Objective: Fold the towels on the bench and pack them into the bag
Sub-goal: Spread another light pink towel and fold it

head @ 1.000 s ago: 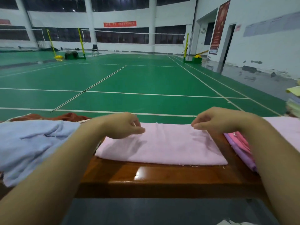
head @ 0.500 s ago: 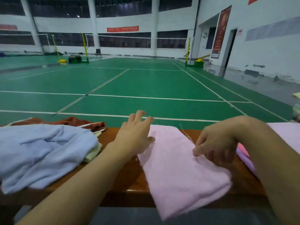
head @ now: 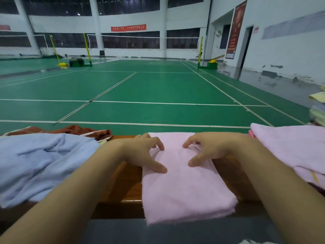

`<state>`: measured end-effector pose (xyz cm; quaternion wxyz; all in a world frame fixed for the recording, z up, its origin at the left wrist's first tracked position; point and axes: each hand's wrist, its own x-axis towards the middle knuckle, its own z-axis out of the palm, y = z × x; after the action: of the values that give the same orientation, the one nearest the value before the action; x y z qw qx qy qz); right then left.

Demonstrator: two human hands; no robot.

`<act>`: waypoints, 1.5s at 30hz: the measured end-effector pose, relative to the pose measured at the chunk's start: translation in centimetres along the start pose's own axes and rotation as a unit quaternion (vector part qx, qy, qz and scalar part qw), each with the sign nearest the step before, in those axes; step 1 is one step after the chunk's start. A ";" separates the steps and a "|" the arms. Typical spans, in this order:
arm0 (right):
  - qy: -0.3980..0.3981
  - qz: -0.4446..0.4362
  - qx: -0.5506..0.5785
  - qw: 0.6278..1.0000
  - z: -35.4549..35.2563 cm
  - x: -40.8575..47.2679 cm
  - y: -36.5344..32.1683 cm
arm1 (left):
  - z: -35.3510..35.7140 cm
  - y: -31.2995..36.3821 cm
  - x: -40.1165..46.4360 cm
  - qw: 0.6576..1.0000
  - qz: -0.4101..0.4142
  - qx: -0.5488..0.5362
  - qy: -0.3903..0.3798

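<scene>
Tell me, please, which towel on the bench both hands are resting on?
The folded pink towel in the middle, overhanging the bench's near edge. The blue towel lies crumpled to its left, untouched by the fingers, as is the pink pile at right.

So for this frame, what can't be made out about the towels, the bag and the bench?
Head view only:
- Bag: none identifiable.
- Stack of folded cloths: cut off by the right edge.
- Pink towel: layer count hidden; left hand and right hand cover its far part.
- Bench: mostly covered by the blue towel.
</scene>
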<state>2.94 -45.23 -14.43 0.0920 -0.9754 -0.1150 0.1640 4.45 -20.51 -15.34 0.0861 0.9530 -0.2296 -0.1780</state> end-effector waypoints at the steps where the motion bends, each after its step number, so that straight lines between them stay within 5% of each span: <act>1: -0.010 0.003 -0.007 1.000 -0.4 -0.3 -0.3 | -0.3 0.1 -0.2 1.000 0.003 0.003 0.001; 5: -0.007 0.006 -0.029 1.000 -1.1 -1.1 -1.2 | -0.7 0.2 -0.4 0.998 0.018 0.002 0.052; 10: -0.021 0.025 -0.018 0.999 -0.5 -0.9 -1.7 | -0.3 -0.3 -0.2 1.000 -0.007 -0.005 0.003; 21: 0.029 -0.011 -0.017 0.999 -0.8 -1.0 -1.0 | -0.4 -1.6 -0.1 0.994 0.076 -0.039 0.072; 24: 0.101 -0.028 0.005 0.995 -1.9 -1.7 -1.0 | -1.1 -1.9 -0.2 0.979 0.083 -0.081 0.167; 28: 0.345 -0.042 0.098 0.933 -2.7 -1.5 -1.3 | -2.1 -1.5 0.1 0.898 0.098 -0.140 0.407; 30: 0.439 -0.076 0.118 0.888 -2.8 -1.3 -1.4 | -2.6 -1.3 0.0 0.861 0.125 -0.154 0.468; 32: 0.450 -0.103 0.114 0.880 -3.2 -1.8 -1.4 | -3.4 -0.9 -0.6 0.847 0.148 -0.143 0.489; 34: 0.354 -0.105 0.109 0.923 -4.1 -3.0 -1.2 | -4.3 -0.8 -1.8 0.879 0.154 -0.121 0.436; 36: 0.174 -0.090 0.092 0.976 -4.7 -4.4 -0.9 | -5.0 -1.0 -3.2 0.953 0.144 -0.083 0.252; 38: 0.019 -0.076 0.106 0.991 -4.7 -5.4 -0.8 | -4.9 -1.0 -4.4 0.992 0.103 -0.061 0.050; 39: -0.001 -0.074 0.126 0.989 -4.5 -5.4 -0.7 | -4.7 -1.0 -4.5 0.994 0.088 -0.069 0.007; 43: 0.126 -0.045 0.106 0.985 -4.1 -4.0 -0.1 | -3.8 -1.3 -3.3 0.988 0.079 -0.101 0.084; 45: 0.155 -0.029 0.073 0.985 -3.3 -2.7 0.0 | -3.1 -0.9 -2.7 0.988 0.097 -0.106 0.059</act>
<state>1.56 -46.44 -10.52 0.1845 -0.9759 -0.1155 0.0165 3.74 -18.23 -11.88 0.2168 0.9204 -0.2956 -0.1360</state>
